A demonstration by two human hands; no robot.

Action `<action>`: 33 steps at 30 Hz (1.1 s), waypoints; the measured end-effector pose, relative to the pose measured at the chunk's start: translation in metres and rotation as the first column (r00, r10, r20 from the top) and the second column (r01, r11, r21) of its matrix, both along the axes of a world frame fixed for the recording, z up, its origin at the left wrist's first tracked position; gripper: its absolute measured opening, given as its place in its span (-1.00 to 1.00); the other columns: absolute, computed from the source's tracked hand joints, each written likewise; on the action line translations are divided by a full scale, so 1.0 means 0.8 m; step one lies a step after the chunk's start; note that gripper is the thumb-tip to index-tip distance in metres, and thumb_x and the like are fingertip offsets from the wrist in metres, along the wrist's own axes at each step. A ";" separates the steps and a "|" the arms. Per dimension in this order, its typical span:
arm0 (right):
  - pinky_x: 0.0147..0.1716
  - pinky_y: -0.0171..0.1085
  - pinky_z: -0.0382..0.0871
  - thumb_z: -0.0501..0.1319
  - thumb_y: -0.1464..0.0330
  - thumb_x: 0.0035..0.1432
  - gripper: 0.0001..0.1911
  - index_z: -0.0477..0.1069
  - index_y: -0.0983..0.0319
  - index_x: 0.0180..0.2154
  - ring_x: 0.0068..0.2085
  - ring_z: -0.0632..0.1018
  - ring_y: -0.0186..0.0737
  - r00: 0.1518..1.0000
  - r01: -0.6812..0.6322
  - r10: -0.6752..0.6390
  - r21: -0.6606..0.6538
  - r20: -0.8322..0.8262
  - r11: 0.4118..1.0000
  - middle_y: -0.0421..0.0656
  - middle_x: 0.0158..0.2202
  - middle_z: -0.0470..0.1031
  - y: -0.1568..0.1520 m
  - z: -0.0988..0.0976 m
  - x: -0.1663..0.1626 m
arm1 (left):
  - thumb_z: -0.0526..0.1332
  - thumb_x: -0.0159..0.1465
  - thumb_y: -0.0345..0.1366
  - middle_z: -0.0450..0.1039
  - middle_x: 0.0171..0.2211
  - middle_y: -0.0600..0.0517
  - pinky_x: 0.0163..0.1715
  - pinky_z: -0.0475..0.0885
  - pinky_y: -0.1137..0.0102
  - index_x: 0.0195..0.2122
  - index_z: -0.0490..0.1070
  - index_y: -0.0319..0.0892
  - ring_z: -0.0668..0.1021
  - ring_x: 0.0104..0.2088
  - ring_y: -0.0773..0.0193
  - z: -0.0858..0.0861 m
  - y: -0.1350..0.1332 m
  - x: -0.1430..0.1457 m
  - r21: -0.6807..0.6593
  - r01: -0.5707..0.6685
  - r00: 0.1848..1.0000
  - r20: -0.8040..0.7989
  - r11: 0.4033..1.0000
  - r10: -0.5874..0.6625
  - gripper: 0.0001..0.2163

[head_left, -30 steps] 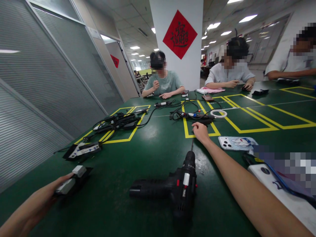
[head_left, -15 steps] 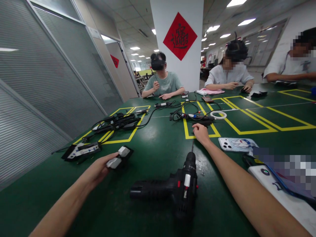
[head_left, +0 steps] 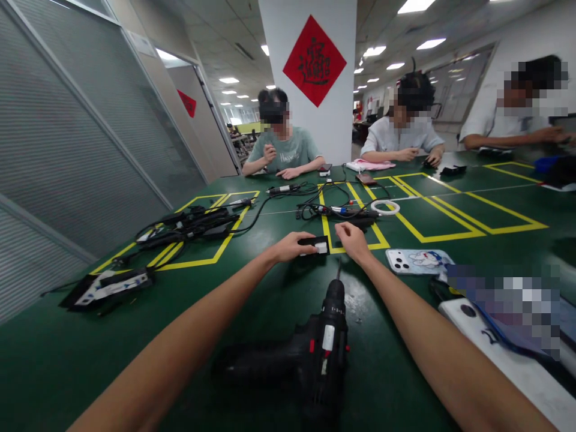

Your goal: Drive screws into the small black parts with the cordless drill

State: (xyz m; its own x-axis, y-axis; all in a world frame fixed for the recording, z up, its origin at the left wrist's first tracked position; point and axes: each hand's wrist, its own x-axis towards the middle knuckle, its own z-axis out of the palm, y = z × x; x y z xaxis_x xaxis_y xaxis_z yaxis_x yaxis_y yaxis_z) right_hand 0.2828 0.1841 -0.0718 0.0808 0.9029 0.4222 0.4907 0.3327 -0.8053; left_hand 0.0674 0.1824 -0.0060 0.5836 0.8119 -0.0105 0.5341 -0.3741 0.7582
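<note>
Centre: one small black rectangular block (head_left: 316, 245) with a white label, held by left hand (head_left: 290, 246), fingers closed on it. Right hand (head_left: 353, 240) just beside, fingers curled; grip cannot be told. Lower centre: one matt black cordless drill (head_left: 315, 354) lying on green worktop (head_left: 252, 282). Right: one phone (head_left: 416, 260). Beyond: one white ring (head_left: 386, 207), tangled black cables (head_left: 193, 219).

bare table (head_left: 252, 288) left of drill (head_left: 321, 354); cable tangle (head_left: 342, 207) ahead, phone (head_left: 416, 261) right.
</note>
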 end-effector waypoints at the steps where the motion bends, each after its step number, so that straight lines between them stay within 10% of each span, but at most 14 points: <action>1: -0.27 -0.31 0.34 0.05 0.15 0.15 -0.63 0.44 0.25 -0.19 -0.30 0.51 -0.24 0.997 -0.071 0.071 -0.005 -0.015 0.997 -0.11 -0.30 0.53 -0.002 0.002 -0.003 | 0.28 -0.03 -0.09 0.48 -0.10 -0.02 -0.09 0.30 0.34 -0.06 0.44 -0.22 0.47 -0.13 0.11 -0.003 0.006 0.008 0.015 0.028 0.999 -0.015 0.999 -0.028 -0.50; 6: -0.18 -0.28 0.32 0.23 0.11 -0.01 -0.55 0.43 0.23 -0.12 -0.20 0.49 -0.21 0.949 -0.292 0.296 -0.054 0.106 0.955 -0.12 -0.19 0.51 -0.009 0.009 -0.016 | 0.28 -0.02 -0.12 0.49 -0.16 -0.02 -0.15 0.33 0.36 -0.03 0.41 -0.25 0.49 -0.18 0.14 -0.009 0.020 0.021 0.054 0.118 0.990 -0.079 0.992 -0.114 -0.47; 33: -0.22 -0.28 0.33 0.23 0.24 0.01 -0.59 0.39 0.27 -0.10 -0.23 0.48 -0.24 0.925 -0.351 0.367 -0.148 0.098 0.925 -0.12 -0.20 0.49 -0.004 0.016 -0.019 | 0.31 -0.06 -0.09 0.39 -0.13 -0.08 -0.11 0.34 0.25 -0.03 0.34 -0.27 0.45 -0.13 0.06 -0.031 0.021 0.016 0.304 0.076 0.986 -0.162 0.950 -0.027 -0.42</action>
State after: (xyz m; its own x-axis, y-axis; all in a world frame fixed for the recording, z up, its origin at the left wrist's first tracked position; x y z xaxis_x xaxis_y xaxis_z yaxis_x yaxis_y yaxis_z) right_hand 0.2676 0.1808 -0.0593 -0.3034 0.9078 0.2897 0.4539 0.4050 -0.7937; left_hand 0.0803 0.1989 -0.0310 0.6357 0.7587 0.1424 0.6088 -0.6061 0.5118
